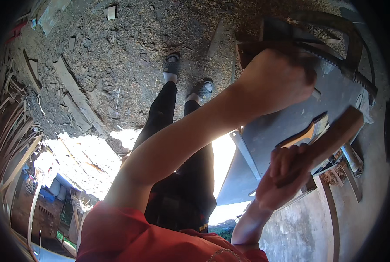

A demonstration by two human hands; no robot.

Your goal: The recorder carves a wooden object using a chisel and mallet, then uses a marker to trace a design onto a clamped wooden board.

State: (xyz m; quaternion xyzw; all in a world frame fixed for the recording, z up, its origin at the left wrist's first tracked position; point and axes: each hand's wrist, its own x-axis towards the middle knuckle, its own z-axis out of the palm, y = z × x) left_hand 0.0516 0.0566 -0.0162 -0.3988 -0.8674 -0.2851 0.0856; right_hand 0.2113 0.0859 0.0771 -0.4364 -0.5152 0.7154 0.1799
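Observation:
In my right hand (286,172) is a brown wooden block (336,133), long and squared, slanting up to the right with the fingers closed around its lower end. My left arm reaches across to the far right, where my left hand (280,81) is closed in a fist above the grey tabletop (269,131). Its fingers are mostly turned away, and what they hold is hidden; a small metal end (317,94) shows beside it. Just beyond that fist lie dark wood (251,52) and a heavy curved clamp with a threaded screw (321,52).
An orange-handled tool (302,136) and a flat metal strip (246,155) lie on the tabletop. Wood chips and offcuts (77,109) cover the ground. Thin wood strips (7,135) are heaped at the left. A concrete wall (299,231) stands at the lower right.

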